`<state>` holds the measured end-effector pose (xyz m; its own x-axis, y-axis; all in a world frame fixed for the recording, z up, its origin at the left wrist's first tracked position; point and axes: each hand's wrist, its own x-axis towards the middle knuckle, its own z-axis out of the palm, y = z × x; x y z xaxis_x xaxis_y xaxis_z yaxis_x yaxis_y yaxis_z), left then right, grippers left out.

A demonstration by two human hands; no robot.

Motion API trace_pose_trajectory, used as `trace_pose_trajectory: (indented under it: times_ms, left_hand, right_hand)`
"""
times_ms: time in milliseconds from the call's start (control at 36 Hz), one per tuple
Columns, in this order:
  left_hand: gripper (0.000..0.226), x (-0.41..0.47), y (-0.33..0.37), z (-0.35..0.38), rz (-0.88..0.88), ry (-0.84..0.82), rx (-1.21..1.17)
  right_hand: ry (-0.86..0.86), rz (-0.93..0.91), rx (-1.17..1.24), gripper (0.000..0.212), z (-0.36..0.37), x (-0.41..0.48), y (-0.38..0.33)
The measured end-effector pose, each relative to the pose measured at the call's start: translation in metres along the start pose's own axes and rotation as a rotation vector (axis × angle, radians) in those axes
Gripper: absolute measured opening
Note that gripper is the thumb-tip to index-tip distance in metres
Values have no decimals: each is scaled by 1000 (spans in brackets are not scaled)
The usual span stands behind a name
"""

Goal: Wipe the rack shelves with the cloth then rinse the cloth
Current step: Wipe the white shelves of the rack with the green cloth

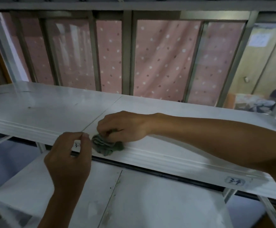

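Observation:
A white rack shelf (55, 109) runs across the middle of the view, with a lower white shelf (158, 199) beneath it. A crumpled green-grey cloth (106, 145) lies bunched on the upper shelf's front edge. My right hand (125, 125) presses down on the cloth and grips it with bent fingers. My left hand (70, 155) hovers just left of the cloth in front of the shelf edge, its thumb and fingertips pinched close together over a small label; whether it holds anything is unclear.
Grey metal uprights (127, 53) of the rack stand behind the shelf, with a pink dotted curtain (163, 60) beyond them. A handwritten label (235, 181) sits on the shelf's front edge at right. The lower shelf shows dirt marks and a seam (112, 195). A person is partly visible far right.

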<state>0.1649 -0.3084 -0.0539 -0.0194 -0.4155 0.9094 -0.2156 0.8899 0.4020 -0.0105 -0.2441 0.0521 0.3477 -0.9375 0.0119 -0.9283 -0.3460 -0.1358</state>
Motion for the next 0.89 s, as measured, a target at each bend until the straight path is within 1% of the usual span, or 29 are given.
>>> trace_pose_trajectory:
  times_ms: [56, 83, 139, 250, 333, 389, 444, 528, 639, 750, 889]
  left_hand:
    - [21, -2, 7, 7, 2, -16, -15]
    - [21, -3, 11, 11, -2, -20, -22]
    - [20, -6, 17, 17, -30, -11, -37]
    - [21, -7, 26, 24, -208, 54, -140]
    - [20, -10, 29, 31, -233, 52, -219]
    - [20, -11, 36, 36, -160, 12, -208]
    - [18, -10, 46, 41, 2, -48, -162]
    - [20, -9, 60, 52, 251, -175, -141]
    - [25, -13, 77, 69, 461, -324, -185]
    - [22, -23, 91, 76, 544, -400, -308]
    - [19, -31, 93, 76, 502, -429, -322]
  right_hand:
    - [61, 48, 25, 27, 1, -10, -7]
    - [86, 68, 31, 29, 2, -14, -10]
    - [115, 83, 32, 26, 4, -18, -12]
    - [152, 22, -19, 15, 9, -29, -6]
    - [179, 16, 22, 14, 11, -44, 5]
    - [217, 37, 3, 14, 12, -54, 16]
    - [252, 86, -50, 17, 11, -65, 28]
    - [262, 206, -135, 19, 7, -87, 48]
    - [276, 410, -220, 20, 6, -117, 66]
    - [270, 589, -277, 23, 8, -140, 66]
    - [292, 797, -392, 25, 18, -156, 49]
